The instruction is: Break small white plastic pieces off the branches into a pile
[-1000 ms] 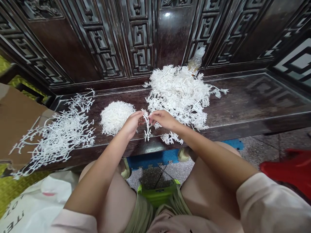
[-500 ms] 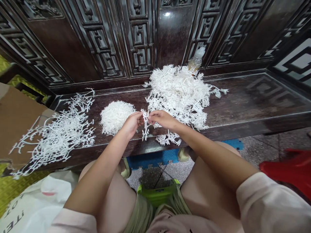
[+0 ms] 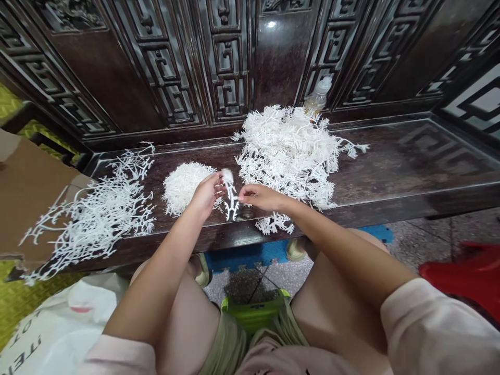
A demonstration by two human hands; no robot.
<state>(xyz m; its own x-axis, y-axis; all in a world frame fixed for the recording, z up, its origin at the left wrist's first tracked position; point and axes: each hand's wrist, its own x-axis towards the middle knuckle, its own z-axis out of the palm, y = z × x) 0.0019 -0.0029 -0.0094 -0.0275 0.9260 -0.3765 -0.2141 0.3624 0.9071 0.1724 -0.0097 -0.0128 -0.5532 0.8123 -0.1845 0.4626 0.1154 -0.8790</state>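
A white branching plastic sprig [image 3: 232, 207] hangs upright over the front of the dark wooden bench, between my two hands. My left hand [image 3: 207, 194] has its fingers curled at the upper end, where a white tuft [image 3: 227, 176] shows beyond the fingertips. Thumb and finger of my right hand [image 3: 261, 197] pinch together at a side twig of the same sprig. A rounded heap of small white pieces [image 3: 187, 182] lies just behind and left of my left hand. Past my right hand spreads a large pile of bushy white sprigs [image 3: 289, 151].
Bare white branches [image 3: 94, 219] are piled at the left, beside a cardboard box [image 3: 31, 187]. One loose sprig cluster [image 3: 274, 223] lies at the bench's front edge. A capped bottle [image 3: 318, 95] stands at the back, against the carved panel [image 3: 279, 62]. A red stool [image 3: 464, 273] is at right.
The sprig has shifted slightly left and down. My right hand has moved lower along it, from the top to a side twig. A white tuft now shows at my left fingertips.
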